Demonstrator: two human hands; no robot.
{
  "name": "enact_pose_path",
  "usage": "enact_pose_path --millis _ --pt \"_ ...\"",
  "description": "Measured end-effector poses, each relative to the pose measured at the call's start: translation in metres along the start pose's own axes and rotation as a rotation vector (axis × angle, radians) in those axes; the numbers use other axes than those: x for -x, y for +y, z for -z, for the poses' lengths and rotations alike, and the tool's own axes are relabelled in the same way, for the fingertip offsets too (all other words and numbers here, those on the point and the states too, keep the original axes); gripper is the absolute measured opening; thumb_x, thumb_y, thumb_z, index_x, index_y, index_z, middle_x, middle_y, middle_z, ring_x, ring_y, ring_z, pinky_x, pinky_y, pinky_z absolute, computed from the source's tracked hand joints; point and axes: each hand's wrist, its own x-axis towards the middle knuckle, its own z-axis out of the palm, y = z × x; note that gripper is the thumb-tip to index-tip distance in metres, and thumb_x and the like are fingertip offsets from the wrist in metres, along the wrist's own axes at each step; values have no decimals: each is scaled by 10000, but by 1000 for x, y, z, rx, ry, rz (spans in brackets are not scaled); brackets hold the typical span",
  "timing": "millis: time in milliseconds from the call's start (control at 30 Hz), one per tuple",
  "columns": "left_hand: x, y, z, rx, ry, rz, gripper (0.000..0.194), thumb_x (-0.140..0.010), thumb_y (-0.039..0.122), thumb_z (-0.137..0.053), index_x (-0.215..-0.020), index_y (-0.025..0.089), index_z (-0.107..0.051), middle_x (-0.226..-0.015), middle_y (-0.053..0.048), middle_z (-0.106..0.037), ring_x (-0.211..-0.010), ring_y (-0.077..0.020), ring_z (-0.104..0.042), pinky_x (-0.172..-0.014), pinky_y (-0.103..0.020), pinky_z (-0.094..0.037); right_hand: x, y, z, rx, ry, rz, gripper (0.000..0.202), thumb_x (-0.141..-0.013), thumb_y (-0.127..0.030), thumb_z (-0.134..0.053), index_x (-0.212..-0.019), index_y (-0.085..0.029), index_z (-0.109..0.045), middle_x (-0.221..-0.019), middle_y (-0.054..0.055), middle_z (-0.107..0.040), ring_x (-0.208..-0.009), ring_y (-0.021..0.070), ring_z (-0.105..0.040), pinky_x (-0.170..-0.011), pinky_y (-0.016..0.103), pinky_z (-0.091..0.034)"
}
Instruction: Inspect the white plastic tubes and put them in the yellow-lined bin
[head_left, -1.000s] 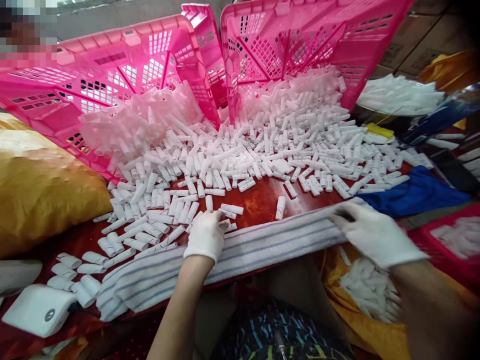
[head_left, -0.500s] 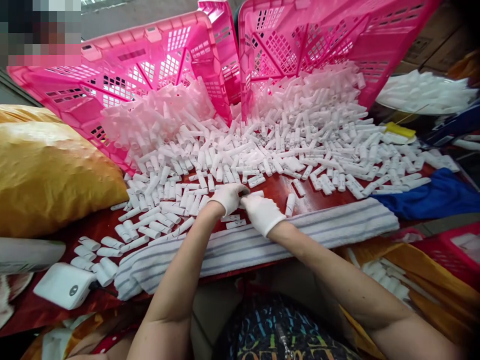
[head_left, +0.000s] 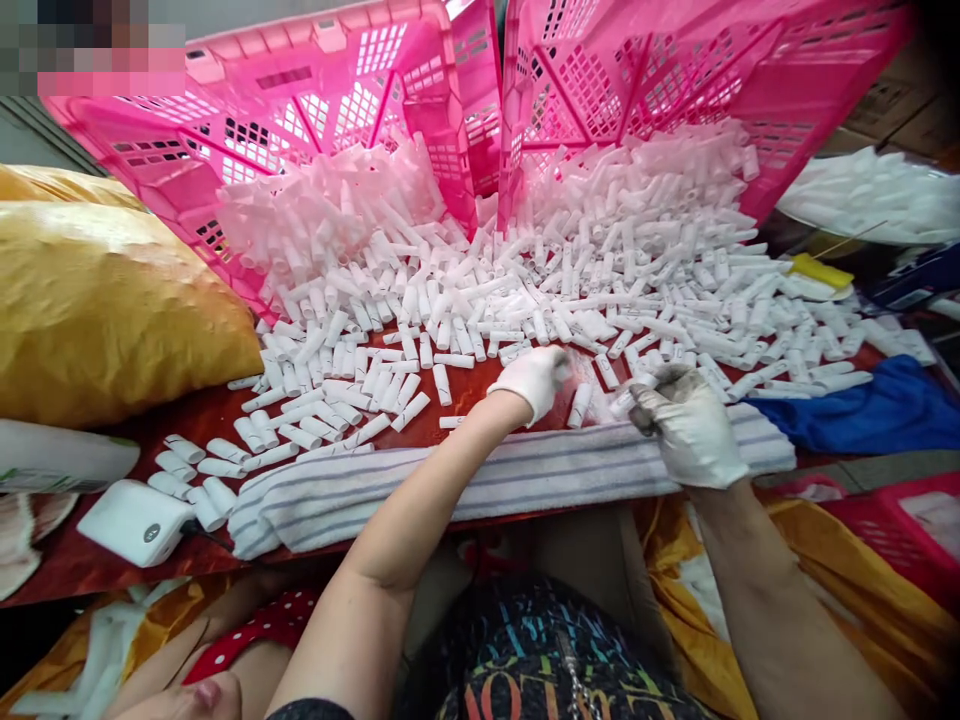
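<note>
Many short white tubes (head_left: 592, 260) with dark marks lie heaped on a red table (head_left: 420, 425). My left hand (head_left: 532, 385), in a white glove, is over the table's middle; its fingers are bunched and blurred, and what they hold, if anything, cannot be made out. My right hand (head_left: 686, 420), in a white glove with dirty fingertips, pinches a white tube (head_left: 626, 400) above a striped towel (head_left: 450, 480). Between the two hands a loose tube (head_left: 579, 404) lies on the table.
Two pink baskets (head_left: 300, 90) lie tipped behind the tubes. At the left are a yellow sack (head_left: 112, 310) and a white device (head_left: 135, 522). On the right lie a blue cloth (head_left: 870, 405) and a yellow object (head_left: 821, 272). Part of another person shows at bottom left.
My hands, together before, are now apart. The left hand has moved right and a little up, the right hand far to the right with a tube. The camera view has shifted slightly.
</note>
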Motion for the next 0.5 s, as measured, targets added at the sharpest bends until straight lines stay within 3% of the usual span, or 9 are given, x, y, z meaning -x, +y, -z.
enact_pose_path --millis 100,167,233,300,400,500 --pt "24 -5 4 552 108 110 420 -845 212 -559 -1249 155 -456 -964 -70 -651 -780 -143 -638 -760 -287 -515 8 -6 -17 -237 4 -118 461 -568 -316 -803 -759 -247 -390 -587 -97 -549 -402 79 -478 -377 214 -360" --pt "43 -4 2 1003 129 181 398 -837 217 -580 -1205 151 -443 -900 -43 -636 -678 -101 -622 -711 -259 -515 12 -9 -31 -315 -30 -145 462 -555 -321 -815 -761 -242 -409 -620 -84 -598 -437 88 -525 -399 220 -404" --pt "62 2 -5 1241 152 242 327 -828 233 -609 -1109 149 -463 -871 -32 -625 -646 -82 -619 -685 -234 -508 14 -12 -43 -337 -50 -144 448 -558 -331 -816 -764 -237 -429 -622 -77 -616 -430 89 -529 -388 219 -409" --pt "77 10 -14 1275 209 299 306 -831 274 -627 -1060 149 -467 -806 -16 -616 -624 -84 -619 -640 -214 -494 15 -13 -52 -323 -23 -104 424 -572 -332 -813 -767 -234 -449 -610 -76 -616 -404 87 -513 -363 217 -397" --pt "93 22 -24 1140 287 317 317 -854 373 -607 -1047 156 -480 -664 34 -552 -524 -69 -541 -523 -182 -431 17 -13 -60 -290 59 -22 395 -592 -322 -814 -773 -232 -474 -609 -74 -611 -399 88 -510 -360 220 -395" --pt "103 28 -24 1118 227 319 347 -873 512 -528 -917 168 -506 -575 77 -419 -414 -41 -352 -403 -168 -301 21 -12 -61 -190 -9 -5 354 -633 -387 -800 -795 -222 -532 -654 -51 -618 -452 93 -534 -416 235 -439"
